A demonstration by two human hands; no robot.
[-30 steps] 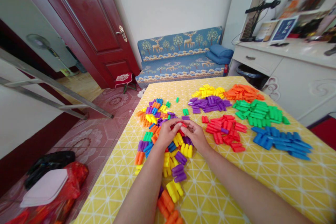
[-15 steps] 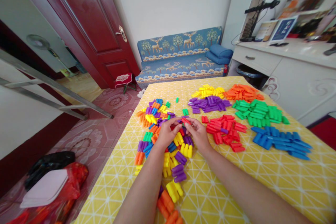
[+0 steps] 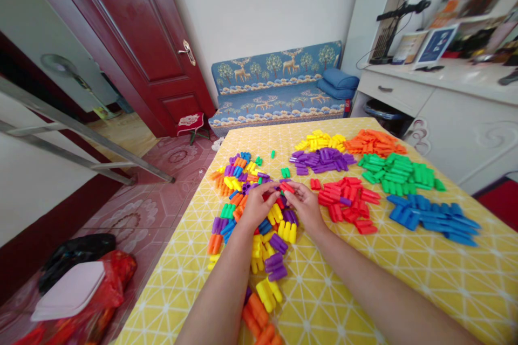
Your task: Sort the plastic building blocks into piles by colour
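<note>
My left hand and my right hand meet over a mixed heap of coloured plastic blocks on a table with a yellow cloth. My right hand pinches a red block between thumb and fingers. The fingers of my left hand curl down into the heap beside it, and what they grip is hidden. Sorted piles lie to the right: red, purple, yellow, orange, green, blue.
A dark red door stands open at the left, with a blue patterned sofa against the far wall. A white cabinet stands right of the table. Bags lie on the tiled floor at the lower left.
My right hand has lifted a red block out of the heap and holds it a little higher. My left hand has stayed in place on the heap.
</note>
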